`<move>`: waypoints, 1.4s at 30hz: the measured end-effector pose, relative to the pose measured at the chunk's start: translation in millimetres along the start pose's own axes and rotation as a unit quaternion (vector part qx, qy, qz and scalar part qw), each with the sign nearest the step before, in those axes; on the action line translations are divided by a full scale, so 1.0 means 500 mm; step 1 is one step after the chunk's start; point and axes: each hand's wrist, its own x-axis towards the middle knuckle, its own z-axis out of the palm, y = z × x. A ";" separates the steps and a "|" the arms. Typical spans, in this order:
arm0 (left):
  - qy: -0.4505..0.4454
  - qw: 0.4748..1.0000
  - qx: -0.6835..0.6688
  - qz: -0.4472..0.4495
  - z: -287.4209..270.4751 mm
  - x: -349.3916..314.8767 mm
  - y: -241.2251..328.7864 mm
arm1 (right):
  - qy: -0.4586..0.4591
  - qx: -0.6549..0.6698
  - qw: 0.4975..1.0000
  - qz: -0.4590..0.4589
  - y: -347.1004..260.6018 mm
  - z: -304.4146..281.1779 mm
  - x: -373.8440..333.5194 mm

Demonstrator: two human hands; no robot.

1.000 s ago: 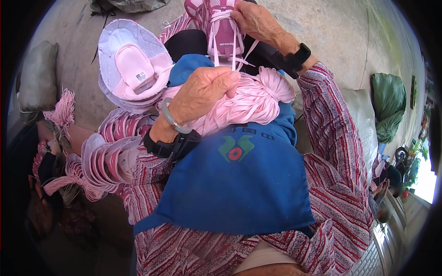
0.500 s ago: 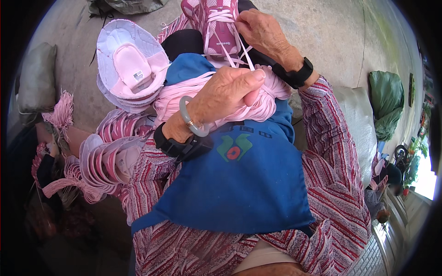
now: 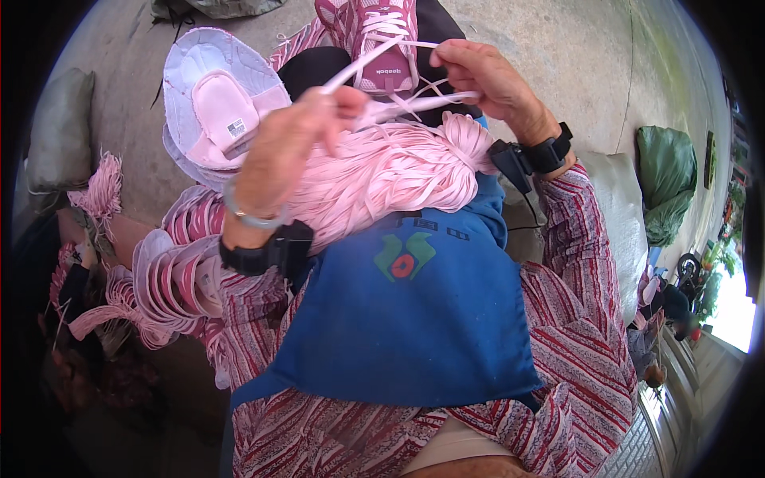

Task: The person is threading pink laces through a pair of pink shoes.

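Note:
A pink and maroon sneaker [image 3: 384, 72] rests ahead of my lap, its pink shoelace [image 3: 355, 68] partly threaded. My left hand [image 3: 299, 131], slightly blurred, pinches one lace end and draws it taut to the left of the shoe. On the other side, my right hand [image 3: 486, 80] pinches the other lace end between thumb and fingers, a loop also running to its lower fingers. Below both hands a thick bundle of pink laces [image 3: 390, 163] lies across my lap on the blue apron [image 3: 414, 319].
Stacked pale shoe uppers [image 3: 219, 111] stand at the left, with more maroon and white uppers [image 3: 175, 279] below them. Loose pink lace bunches [image 3: 100, 187] hang further left. Grey sack [image 3: 60, 131], white sack [image 3: 610, 223] and green sack [image 3: 668, 183] flank me on the concrete floor.
My left hand has moved left and up from over the lace bundle, pulling the lace across. My right hand has shifted right and slightly down, away from the shoe. The bundle is now more exposed.

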 end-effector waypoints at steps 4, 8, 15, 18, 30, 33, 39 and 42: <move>0.127 0.926 -0.349 0.068 -0.172 -0.140 0.057 | 0.070 -0.097 0.993 -0.015 0.015 -0.125 -0.001; 0.307 0.856 -0.379 0.170 -0.304 -0.285 0.165 | 0.103 -0.076 0.992 -0.015 0.030 -0.182 0.008; 0.527 0.765 -0.230 0.289 -0.441 -0.443 0.300 | 0.220 -0.154 0.956 -0.122 0.042 -0.272 0.076; 0.684 0.651 -0.125 0.304 -0.442 -0.449 0.302 | 0.295 -0.227 0.918 -0.135 0.049 -0.300 0.094; 0.238 0.970 0.052 -0.006 -0.126 -0.058 0.098 | -0.070 -0.599 0.725 -0.331 0.005 -0.054 -0.013; 0.098 0.977 0.070 -0.173 -0.053 0.031 0.024 | -0.060 -0.688 0.660 -0.296 0.057 -0.011 -0.014; 0.135 0.913 0.343 -0.177 -0.049 0.099 -0.102 | -0.034 -0.688 0.668 -0.282 0.064 -0.017 0.003; 0.154 0.884 0.404 -0.176 -0.054 0.107 -0.114 | 0.077 -0.664 0.682 -0.296 0.044 -0.065 0.000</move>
